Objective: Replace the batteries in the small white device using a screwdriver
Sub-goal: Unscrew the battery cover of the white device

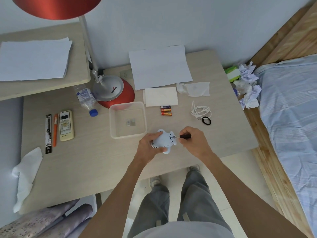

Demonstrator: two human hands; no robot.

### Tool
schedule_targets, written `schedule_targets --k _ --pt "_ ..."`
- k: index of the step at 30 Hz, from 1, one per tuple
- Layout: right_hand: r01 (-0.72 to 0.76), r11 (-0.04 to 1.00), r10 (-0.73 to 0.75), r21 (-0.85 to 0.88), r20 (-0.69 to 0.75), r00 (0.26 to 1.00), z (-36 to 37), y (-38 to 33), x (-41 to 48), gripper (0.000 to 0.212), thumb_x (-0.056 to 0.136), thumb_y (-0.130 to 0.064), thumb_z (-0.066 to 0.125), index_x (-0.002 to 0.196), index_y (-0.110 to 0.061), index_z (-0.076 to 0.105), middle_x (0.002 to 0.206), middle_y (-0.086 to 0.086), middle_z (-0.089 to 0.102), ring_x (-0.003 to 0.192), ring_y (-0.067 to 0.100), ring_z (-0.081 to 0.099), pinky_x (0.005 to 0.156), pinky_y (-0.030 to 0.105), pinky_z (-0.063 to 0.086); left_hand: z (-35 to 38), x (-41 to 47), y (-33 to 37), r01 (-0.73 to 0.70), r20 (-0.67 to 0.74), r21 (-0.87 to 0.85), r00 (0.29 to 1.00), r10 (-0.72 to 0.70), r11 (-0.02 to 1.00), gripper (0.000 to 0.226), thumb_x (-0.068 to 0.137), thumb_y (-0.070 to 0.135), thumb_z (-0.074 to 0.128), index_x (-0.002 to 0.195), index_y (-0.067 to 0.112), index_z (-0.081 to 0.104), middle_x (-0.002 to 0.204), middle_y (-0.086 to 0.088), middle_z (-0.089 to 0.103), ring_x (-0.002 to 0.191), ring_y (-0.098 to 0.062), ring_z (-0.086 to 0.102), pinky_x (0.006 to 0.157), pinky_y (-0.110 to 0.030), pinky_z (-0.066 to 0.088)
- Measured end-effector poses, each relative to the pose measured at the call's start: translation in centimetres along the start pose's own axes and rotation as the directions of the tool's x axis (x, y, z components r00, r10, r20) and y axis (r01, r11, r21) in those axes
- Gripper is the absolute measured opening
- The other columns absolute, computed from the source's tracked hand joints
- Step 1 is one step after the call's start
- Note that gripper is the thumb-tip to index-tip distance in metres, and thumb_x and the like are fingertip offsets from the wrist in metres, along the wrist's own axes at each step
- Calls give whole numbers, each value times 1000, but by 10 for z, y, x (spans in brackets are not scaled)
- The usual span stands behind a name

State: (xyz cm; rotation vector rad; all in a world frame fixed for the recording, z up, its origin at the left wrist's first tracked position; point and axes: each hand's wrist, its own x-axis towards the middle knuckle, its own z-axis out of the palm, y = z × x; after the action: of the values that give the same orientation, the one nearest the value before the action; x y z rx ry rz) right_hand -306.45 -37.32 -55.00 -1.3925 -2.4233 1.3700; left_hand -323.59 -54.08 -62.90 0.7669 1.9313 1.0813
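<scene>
Near the front edge of the tabletop (85, 169), small white device (163, 140) clasped in the left hand (151, 146), fingers wrapped over its rounded body. Right hand (193, 141) clenched round the black handle of a small screwdriver (183, 136), shaft lying roughly level, tip set against a dark spot on the device's right side, presumably the cover screw. Three spare batteries (166, 110) in a row further back, just beside a folded tissue; clear plastic tray (127, 104) to the left with something small in it, too blurred to name.

Likely trouble from here: tip skipping out of the screw head under sideways pressure, scoring the white shell or jabbing the left fingers close by. Also a freed screw dropping off the near table edge to the floor, given how close the work sits to it, unless put straight in the tray
</scene>
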Motion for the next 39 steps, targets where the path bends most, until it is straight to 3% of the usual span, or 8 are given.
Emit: schedule_targets --k 9,15,18,23,27,32,36,39 --pt "-127 992 127 0 -10 992 1 1 1 25 99 -41 77 94 -17 80 81 -8 75 74 7 69 67 22 48 -1 0 1 21 6 -30 1000 -21 999 81 67 31 105 141 29 72 130 6 67 119 -17 65 98 -33 61" --pt "-70 994 71 78 -10 997 -6 2 1 2 90 -20 85 91 -21 85 85 -12 81 80 5 75 76 23 57 -1 -1 3 19 13 -61 1000 -19 998 79 67 31 104 140 30 72 130 6 66 121 -19 65 99 -33 60" --pt "-35 991 37 125 -13 999 -8 3 -1 14 87 -13 88 97 -22 86 91 -12 82 81 2 75 78 20 56 -1 -2 4 18 14 -52 1000 -18 999 79 68 32 104 140 30 72 130 5 66 120 -18 64 99 -34 61" --pt "-68 989 74 129 -43 996 -13 0 -4 9 95 -27 82 103 -24 80 89 -9 80 75 4 71 68 18 53 -1 -2 5 27 16 -69 1000 -26 997 79 68 30 104 140 30 72 130 6 66 121 -16 64 100 -32 60" --pt "-88 983 93 160 -20 995 -20 2 -7 7 103 -16 70 104 -15 77 87 -2 82 56 16 70 53 22 52 -1 -2 4 31 20 -52 999 -30 998 79 69 32 103 141 30 71 131 5 65 121 -18 64 99 -30 60" --pt "-82 966 91 246 -28 995 -19 3 -7 24 93 8 76 113 -5 77 95 5 82 65 24 75 60 24 61 -1 -1 3 36 23 -27 999 -35 999 80 71 31 103 143 27 70 132 3 65 121 -20 63 101 -39 61" --pt "-71 924 81 376 -13 997 -18 3 -5 36 84 17 80 111 -7 77 101 12 83 87 32 80 76 38 67 -1 -1 3 45 28 -44 999 -43 998 79 70 30 103 142 29 70 132 4 65 121 -20 63 101 -40 61" --pt "-119 869 139 481 -5 990 -17 1 -2 28 91 17 73 104 -8 76 101 20 81 84 41 79 82 47 67 -2 -1 4 47 24 -59 999 -45 997 80 68 30 104 140 31 72 130 5 66 120 -19 64 102 -40 60"
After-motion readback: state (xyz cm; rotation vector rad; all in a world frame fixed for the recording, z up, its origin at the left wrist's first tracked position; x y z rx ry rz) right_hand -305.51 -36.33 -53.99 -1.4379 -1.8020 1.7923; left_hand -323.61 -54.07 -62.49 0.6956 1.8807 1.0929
